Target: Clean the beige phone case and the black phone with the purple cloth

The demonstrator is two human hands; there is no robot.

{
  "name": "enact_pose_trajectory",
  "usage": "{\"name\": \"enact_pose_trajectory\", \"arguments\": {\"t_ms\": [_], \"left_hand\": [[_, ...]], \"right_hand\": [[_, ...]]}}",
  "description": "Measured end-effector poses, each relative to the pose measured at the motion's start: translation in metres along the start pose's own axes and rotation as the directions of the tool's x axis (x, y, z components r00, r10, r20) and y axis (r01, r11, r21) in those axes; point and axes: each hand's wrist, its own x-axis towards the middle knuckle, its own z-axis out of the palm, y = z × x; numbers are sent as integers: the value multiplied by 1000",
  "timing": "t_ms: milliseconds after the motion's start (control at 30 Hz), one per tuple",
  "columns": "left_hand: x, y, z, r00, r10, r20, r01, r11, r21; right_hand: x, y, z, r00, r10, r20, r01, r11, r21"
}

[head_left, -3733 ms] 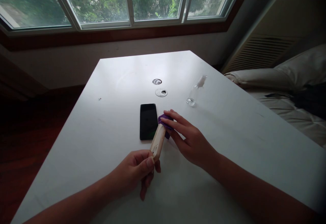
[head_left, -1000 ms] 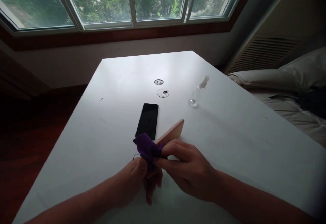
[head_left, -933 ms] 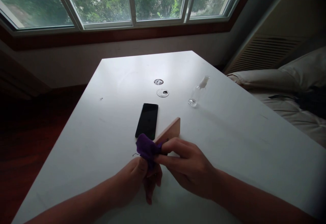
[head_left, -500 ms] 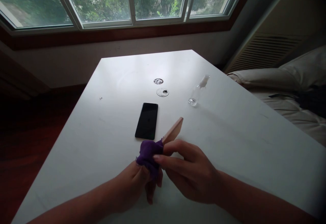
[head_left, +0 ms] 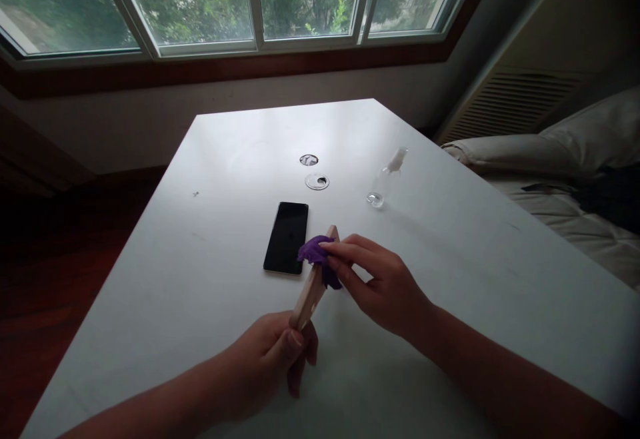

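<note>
My left hand grips the lower end of a pale pink phone case, which is tilted on edge above the table with small cutouts showing in its side. My right hand pinches a purple cloth folded over the upper part of the case. The cloth hangs down both sides and hides some of the case. Just beyond, a black smartphone lies flat with its screen up and dark.
On the white table a clear spray bottle stands at the back right. Two round inserts, a silver one and a ring with a hole, are set in the tabletop. A padded beige seat adjoins the right side.
My right hand has slid the purple cloth from the near end of the phone case up to its far end. The near part of the case is now uncovered in my left hand.
</note>
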Motion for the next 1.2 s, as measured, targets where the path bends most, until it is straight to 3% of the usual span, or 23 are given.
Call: {"name": "enact_pose_trajectory", "arguments": {"t_ms": [133,300,467,700,1000,1133,1200], "left_hand": [[-5,-2,-1,1000,15,10,-14,999,-36],[-7,4,-1,1000,21,-23,-22,1000,-17],[2,15,3,1000,-9,-26,6,993,-116],[11,19,9,999,-23,-45,15,988,-151],[7,16,7,999,13,-41,-21,981,-192],[6,17,4,1000,1,-24,-6,980,-200],[5,19,3,1000,2,6,-1,980,-197]], "right_hand": [[-4,-18,6,987,-147,70,140,985,99],[-10,-35,8,939,-298,170,283,953,104],[-11,-28,1,918,-350,184,342,937,76],[-13,-23,-7,933,-346,101,331,934,137],[-19,-29,4,963,-182,201,63,871,488],[-19,-25,7,999,-4,53,-20,894,448],[-16,-18,6,991,125,-48,-98,920,379]]}}
